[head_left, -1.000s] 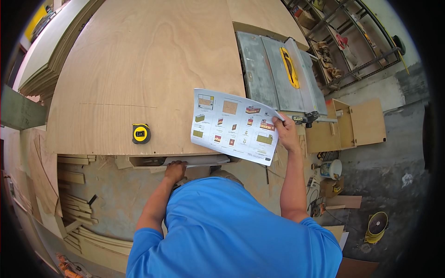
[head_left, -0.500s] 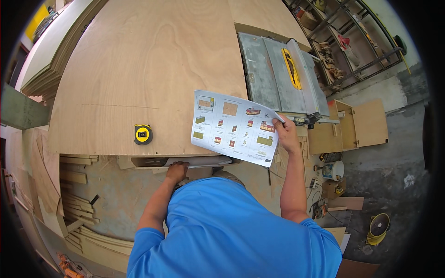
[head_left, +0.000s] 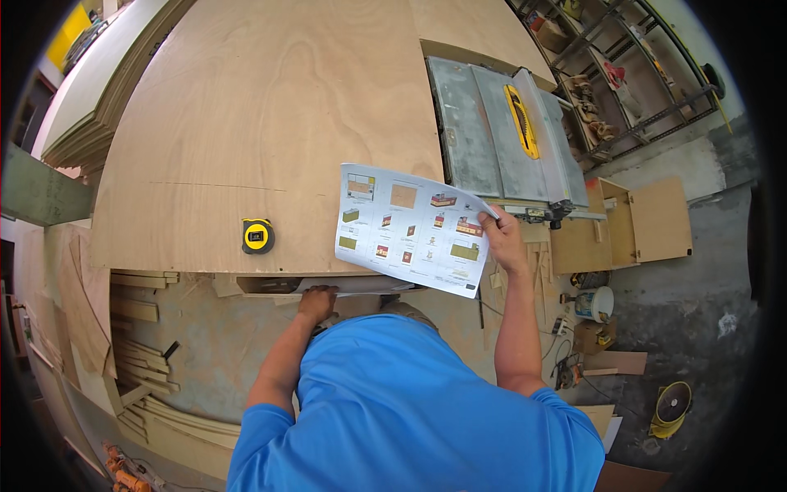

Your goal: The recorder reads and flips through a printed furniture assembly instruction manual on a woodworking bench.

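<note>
1. Fingers of your right hand (head_left: 506,243) pinch the paper (head_left: 393,234) over the table (head_left: 311,148) edge.
2. It sits slightly nearer the tape measure (head_left: 258,236) than before.
3. Your left hand (head_left: 317,304) rests at the drawer (head_left: 264,294); grip unclear.

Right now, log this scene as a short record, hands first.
Left hand: at the front edge of an open drawer; grip unclear
Right hand: gripping a printed sheet by its right edge
Tape measure: yellow and black, lying on the plywood worktop
Table saw: toward the right, with a yellow insert
Far right: wooden cabinet, door open
</note>
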`<move>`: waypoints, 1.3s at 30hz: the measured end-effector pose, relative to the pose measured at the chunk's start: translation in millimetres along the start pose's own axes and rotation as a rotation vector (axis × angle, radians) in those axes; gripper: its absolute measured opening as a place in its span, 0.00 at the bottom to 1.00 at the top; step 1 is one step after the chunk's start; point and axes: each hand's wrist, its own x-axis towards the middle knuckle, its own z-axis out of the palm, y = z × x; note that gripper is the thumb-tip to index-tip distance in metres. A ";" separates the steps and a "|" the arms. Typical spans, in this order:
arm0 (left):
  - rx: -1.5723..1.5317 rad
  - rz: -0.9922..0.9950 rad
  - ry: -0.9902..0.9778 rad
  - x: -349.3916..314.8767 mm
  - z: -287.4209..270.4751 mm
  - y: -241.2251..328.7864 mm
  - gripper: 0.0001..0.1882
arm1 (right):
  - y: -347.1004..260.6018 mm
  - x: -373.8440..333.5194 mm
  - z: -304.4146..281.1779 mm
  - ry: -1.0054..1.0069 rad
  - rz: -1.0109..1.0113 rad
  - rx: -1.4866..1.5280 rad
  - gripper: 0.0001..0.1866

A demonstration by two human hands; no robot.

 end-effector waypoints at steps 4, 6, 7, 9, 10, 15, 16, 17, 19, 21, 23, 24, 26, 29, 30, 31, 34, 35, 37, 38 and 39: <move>0.010 0.039 0.029 2.5 1.5 4.1 0.18 | -0.9 0.7 -0.5 -0.023 0.028 0.000 0.12; 0.023 0.055 0.051 2.3 1.2 6.2 0.18 | -0.2 1.5 -0.5 -0.039 0.031 0.024 0.12; 0.034 0.072 0.075 1.7 0.7 6.3 0.18 | -0.6 1.2 0.0 -0.038 0.032 0.027 0.12; 0.034 0.071 0.072 1.4 0.0 7.1 0.18 | -3.8 0.5 0.1 -0.038 0.031 0.010 0.12; 0.031 0.070 0.070 1.5 -0.1 8.0 0.17 | -6.2 0.0 0.7 -0.038 0.031 0.011 0.12; 0.039 0.058 0.055 2.4 -4.1 15.3 0.17 | -4.2 0.8 1.4 -0.049 0.040 0.036 0.12; 0.036 0.050 0.054 2.7 -4.7 17.2 0.17 | -3.8 1.0 0.9 -0.049 0.040 0.036 0.12; 0.035 0.049 0.054 2.8 -5.3 18.8 0.17 | -3.7 1.1 0.8 -0.051 0.039 0.026 0.12; 0.041 0.033 0.027 2.5 -6.2 19.2 0.18 | -3.1 1.4 1.0 -0.051 0.038 0.018 0.12; 0.036 0.031 0.029 3.1 -5.4 18.3 0.18 | -1.5 2.7 1.1 -0.054 0.039 0.029 0.12; 0.029 0.028 0.033 3.2 -2.7 16.7 0.18 | -2.9 2.9 1.5 -0.050 0.035 0.029 0.12; 0.039 0.023 0.024 3.3 -2.7 16.8 0.18 | -4.1 3.1 2.2 -0.045 0.031 0.029 0.12; 0.047 0.018 0.018 3.2 -2.6 17.4 0.18 | -7.7 3.2 3.0 -0.043 0.040 0.030 0.12; 0.051 0.022 0.009 2.2 -5.2 19.8 0.19 | -8.9 3.0 2.5 -0.042 0.044 0.031 0.13; 0.045 0.015 0.009 2.3 -4.3 19.2 0.19 | -9.7 3.2 2.2 -0.047 0.039 0.030 0.13; 0.038 0.008 0.009 2.3 -3.5 18.6 0.19 | -10.9 2.8 1.9 -0.049 0.036 0.030 0.13; -0.001 -0.058 -0.109 2.7 -4.1 20.8 0.21 | -12.3 1.5 0.7 -0.053 0.038 0.015 0.13; -0.002 -0.058 -0.107 2.4 -4.7 22.0 0.21 | -11.7 1.1 0.0 -0.058 0.036 0.015 0.13; 0.005 -0.056 -0.100 1.4 -3.1 21.7 0.21 | -12.8 0.6 0.3 -0.065 0.031 0.014 0.13; 0.003 -0.057 -0.100 0.2 -1.7 21.9 0.21 | -13.5 -0.5 0.5 -0.063 0.041 0.021 0.13; 0.007 -0.057 -0.097 0.0 -1.8 21.9 0.21 | -14.4 -0.3 0.9 -0.061 0.050 0.028 0.13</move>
